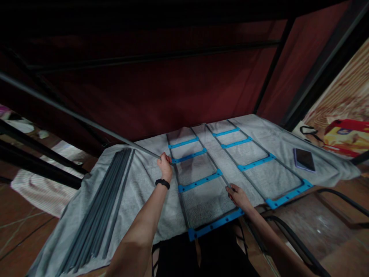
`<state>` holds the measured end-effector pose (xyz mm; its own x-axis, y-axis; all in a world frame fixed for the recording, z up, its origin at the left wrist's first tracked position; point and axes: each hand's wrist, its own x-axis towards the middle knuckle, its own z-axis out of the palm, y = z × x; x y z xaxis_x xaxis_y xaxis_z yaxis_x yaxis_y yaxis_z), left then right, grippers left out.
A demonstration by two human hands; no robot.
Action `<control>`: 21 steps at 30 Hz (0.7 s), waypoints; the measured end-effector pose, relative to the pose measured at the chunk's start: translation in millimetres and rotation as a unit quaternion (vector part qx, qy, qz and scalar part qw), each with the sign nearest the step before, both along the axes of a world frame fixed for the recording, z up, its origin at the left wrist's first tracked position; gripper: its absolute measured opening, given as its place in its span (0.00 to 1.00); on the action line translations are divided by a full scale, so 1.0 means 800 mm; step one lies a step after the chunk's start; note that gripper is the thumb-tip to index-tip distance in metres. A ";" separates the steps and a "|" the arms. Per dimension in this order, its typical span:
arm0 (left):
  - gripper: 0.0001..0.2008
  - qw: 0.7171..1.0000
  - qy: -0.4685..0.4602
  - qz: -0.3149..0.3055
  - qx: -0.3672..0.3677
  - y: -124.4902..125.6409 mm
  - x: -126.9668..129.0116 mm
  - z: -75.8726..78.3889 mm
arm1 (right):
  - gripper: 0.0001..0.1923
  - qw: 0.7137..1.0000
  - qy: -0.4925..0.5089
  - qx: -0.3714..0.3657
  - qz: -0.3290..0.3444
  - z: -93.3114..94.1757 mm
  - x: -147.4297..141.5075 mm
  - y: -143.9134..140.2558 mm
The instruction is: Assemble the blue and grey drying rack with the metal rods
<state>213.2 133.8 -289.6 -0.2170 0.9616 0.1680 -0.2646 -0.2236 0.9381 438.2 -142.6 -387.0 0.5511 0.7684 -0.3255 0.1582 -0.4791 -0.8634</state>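
Note:
My left hand (165, 167), with a black band at the wrist, is closed around one end of a long grey rod (86, 121). That rod slants up and away to the upper left, past the picture's edge. My right hand (238, 196) is closed on the right side rod of the nearer ladder-like frame (207, 181), close to its front blue crosspiece (217, 223). Several blue crosspieces span this frame's two grey rods. To its right lies a second frame (256, 163) of the same kind. Both rest on a grey cloth (150, 207).
A bundle of grey rods (98, 207) lies on the cloth at left. A phone (304, 159) rests at the right. Black metal bars (37, 161) stand at left, with a dark red panel (173, 92) behind. A black-framed chair (296, 238) is at lower right.

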 end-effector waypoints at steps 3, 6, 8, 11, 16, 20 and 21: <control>0.18 1.000 -0.007 0.004 0.011 0.022 0.006 0.001 | 0.13 1.000 -0.007 0.003 0.005 -0.004 0.001 0.000; 0.17 1.000 -0.008 0.003 0.012 0.041 0.012 -0.002 | 0.14 1.000 -0.011 0.005 0.006 -0.008 0.001 0.001; 0.17 1.000 0.000 -0.002 0.005 0.050 0.015 -0.008 | 0.15 1.000 -0.011 0.006 0.004 -0.009 0.001 0.001; 0.17 1.000 0.018 -0.014 -0.005 0.059 0.017 -0.017 | 0.16 1.000 -0.014 0.003 0.004 -0.010 0.001 0.002; 0.16 0.999 0.034 -0.037 0.003 0.070 0.020 -0.027 | 0.16 1.000 -0.027 -0.003 0.003 -0.012 0.000 0.003; 0.17 0.997 0.060 -0.045 0.015 0.081 0.026 -0.033 | 0.17 0.998 -0.058 0.001 0.013 -0.014 0.000 0.002; 0.17 0.996 0.069 -0.047 0.016 0.083 0.027 -0.035 | 0.17 0.998 -0.062 0.002 0.015 -0.014 0.001 0.002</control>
